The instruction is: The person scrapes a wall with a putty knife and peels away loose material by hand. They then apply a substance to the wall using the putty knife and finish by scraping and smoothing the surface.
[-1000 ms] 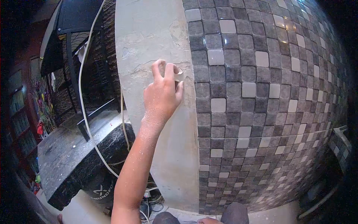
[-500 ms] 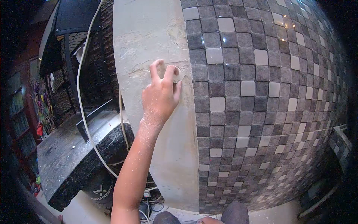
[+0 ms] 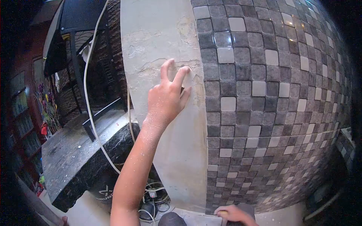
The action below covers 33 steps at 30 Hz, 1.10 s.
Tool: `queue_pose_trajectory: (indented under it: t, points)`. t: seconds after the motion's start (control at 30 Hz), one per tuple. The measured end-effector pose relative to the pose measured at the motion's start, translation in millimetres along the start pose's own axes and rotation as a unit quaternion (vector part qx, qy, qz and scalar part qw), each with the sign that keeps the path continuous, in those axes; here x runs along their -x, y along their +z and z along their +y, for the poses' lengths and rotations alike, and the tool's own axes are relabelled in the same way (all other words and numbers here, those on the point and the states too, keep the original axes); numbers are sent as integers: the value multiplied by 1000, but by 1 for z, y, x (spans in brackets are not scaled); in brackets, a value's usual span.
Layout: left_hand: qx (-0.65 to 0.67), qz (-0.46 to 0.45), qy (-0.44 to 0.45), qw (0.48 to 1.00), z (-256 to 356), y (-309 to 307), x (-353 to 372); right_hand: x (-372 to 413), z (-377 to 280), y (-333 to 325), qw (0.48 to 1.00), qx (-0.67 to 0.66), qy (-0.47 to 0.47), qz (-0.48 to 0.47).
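My left hand (image 3: pixel 166 96) is pressed by its fingertips to the white plastered wall strip (image 3: pixel 181 150), right at a cracked, peeling patch (image 3: pixel 151 66). Its fingers are bent and spread apart, and pale dust speckles the wrist and forearm. Low in the view, slightly blurred, my right hand (image 3: pixel 235 214) is closed around a tool with a pale yellowish handle end (image 3: pixel 223 214). Most of that tool is hidden, and I cannot tell its kind.
Grey mosaic tiles (image 3: pixel 264 98) cover the wall to the right. At left stands a dark stone counter (image 3: pixel 75 158) with a black metal bracket (image 3: pixel 105 116). A white cable (image 3: pixel 88 94) hangs before it. Cables and a plug (image 3: pixel 152 194) lie below, beside my knee (image 3: pixel 171 219).
My right hand has come up and right from the bottom edge, showing the tool's handle. The left fingers have straightened a little on the wall. The view has shifted slightly left.
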<state>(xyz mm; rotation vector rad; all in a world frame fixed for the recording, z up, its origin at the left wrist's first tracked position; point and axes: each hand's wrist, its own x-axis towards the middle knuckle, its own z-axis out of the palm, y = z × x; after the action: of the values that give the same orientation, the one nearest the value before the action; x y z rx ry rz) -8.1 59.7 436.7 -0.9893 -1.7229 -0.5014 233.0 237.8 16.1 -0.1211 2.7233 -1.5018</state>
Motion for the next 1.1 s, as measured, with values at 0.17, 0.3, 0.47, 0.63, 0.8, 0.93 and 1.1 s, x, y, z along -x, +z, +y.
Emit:
queue_pose_trajectory:
  t: [0.17, 0.3, 0.47, 0.63, 0.8, 0.93, 1.1]
  points:
    - [-9, 7, -8, 1000, 5, -3, -6, 19, -118, -104, 990, 16, -114, 75]
    - [-8, 21, -17, 1000, 7, 0, -8, 22, -195, -153, 938, 73, -250, 230]
    - [13, 17, -37, 999, 9, 4, -12, -8, -259, -195, 827, 92, -402, 382]
    - [10, 44, -31, 998, 7, 10, -11, -46, -330, -240, 696, 355, -464, 417]
    - [24, 6, -57, 998, 7, 8, -16, -84, -369, -277, 631, 443, -489, 409]
    - [19, 7, -64, 998, 10, 8, -17, -107, -385, -295, 613, 399, -544, 411]
    - [25, 46, -32, 998, 4, 16, -15, -113, -380, -297, 600, 347, -548, 468]
